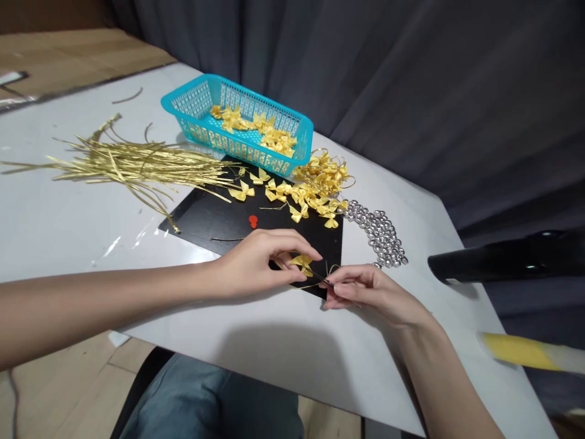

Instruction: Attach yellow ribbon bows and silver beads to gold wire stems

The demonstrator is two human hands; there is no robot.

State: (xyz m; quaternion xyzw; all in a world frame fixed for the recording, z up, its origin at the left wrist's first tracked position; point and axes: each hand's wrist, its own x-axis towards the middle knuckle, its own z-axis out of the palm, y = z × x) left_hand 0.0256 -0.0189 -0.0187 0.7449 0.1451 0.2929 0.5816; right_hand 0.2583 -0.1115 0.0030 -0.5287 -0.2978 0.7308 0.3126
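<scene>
Over the front edge of the black mat (201, 210), my left hand (262, 262) is closed with its thumb and fingers around a small yellow ribbon bow (301, 262) and a loop of gold cord. To its right, my right hand (365, 289) pinches a thin dark pointed tool (323, 279), whose tip reaches toward the bow. The tool's exact kind is too small to make out. Fine cord ends stick up beside the right fingertips. Several loose yellow bows (299, 210) lie on the mat beyond my hands, near a small red piece (253, 221).
A turquoise basket (237, 146) with yellow bows stands at the back. Left of it lies a bundle of gold cords (137, 161). Bows with cord loops (324, 174) are heaped at its right, near silver beads (379, 235). A black cylindrical object (493, 259) juts over the right edge.
</scene>
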